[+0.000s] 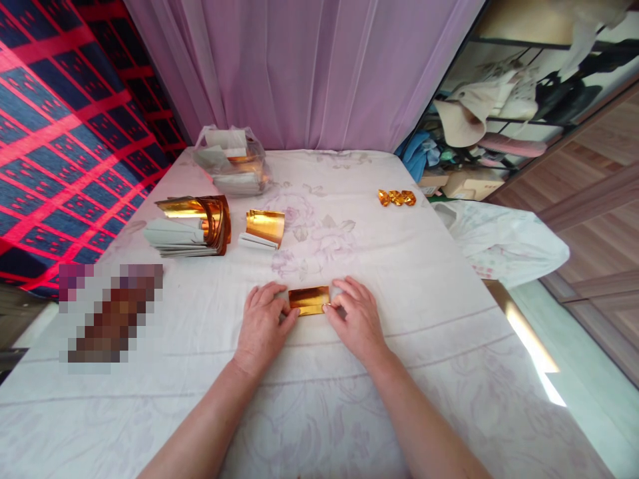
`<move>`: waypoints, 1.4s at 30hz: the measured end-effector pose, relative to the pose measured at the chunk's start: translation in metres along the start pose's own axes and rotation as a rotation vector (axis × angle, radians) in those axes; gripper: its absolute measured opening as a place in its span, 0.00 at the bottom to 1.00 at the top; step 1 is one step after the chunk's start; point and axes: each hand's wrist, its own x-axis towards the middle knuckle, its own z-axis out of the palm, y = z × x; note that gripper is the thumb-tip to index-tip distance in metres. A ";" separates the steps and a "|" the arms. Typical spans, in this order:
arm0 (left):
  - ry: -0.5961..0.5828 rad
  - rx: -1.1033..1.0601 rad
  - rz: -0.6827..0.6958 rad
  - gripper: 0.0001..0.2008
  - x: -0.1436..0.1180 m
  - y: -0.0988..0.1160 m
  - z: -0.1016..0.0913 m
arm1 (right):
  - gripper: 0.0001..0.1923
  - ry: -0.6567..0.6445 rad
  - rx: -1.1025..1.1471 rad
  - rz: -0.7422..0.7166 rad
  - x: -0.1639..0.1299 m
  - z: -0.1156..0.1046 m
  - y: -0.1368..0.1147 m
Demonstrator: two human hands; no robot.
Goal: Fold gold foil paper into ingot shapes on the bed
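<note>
A small sheet of gold foil paper (309,301) lies in front of me with a lengthwise crease along its lower part. My left hand (263,316) grips its left end, thumb on the near edge and fingers bent beside it. At the right end, my right hand (357,313) does the same, thumb and index finger close together at the lower corner. Beyond my hands sits a small stack of gold foil paper (265,227), white side partly showing. A thicker folded stack of foil paper (192,226) rests to its left. Several folded gold foil pieces (396,197) form a row at the far right.
A clear plastic bag (232,159) with more paper stands at the table's far left. The table wears a floral cloth (424,279). A purple curtain (309,73) hangs behind it. Shelves and a white bag (509,239) are on the right. A pixelated patch covers something at left.
</note>
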 end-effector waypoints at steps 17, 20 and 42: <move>0.097 0.184 0.338 0.10 -0.017 0.030 0.000 | 0.07 0.006 -0.026 0.012 0.001 0.000 -0.004; 0.041 0.255 0.365 0.14 -0.026 0.037 0.009 | 0.07 0.005 -0.023 0.012 0.002 0.000 -0.003; -0.124 0.376 0.262 0.22 -0.046 0.050 0.013 | 0.08 -0.006 -0.006 0.037 0.001 0.000 -0.003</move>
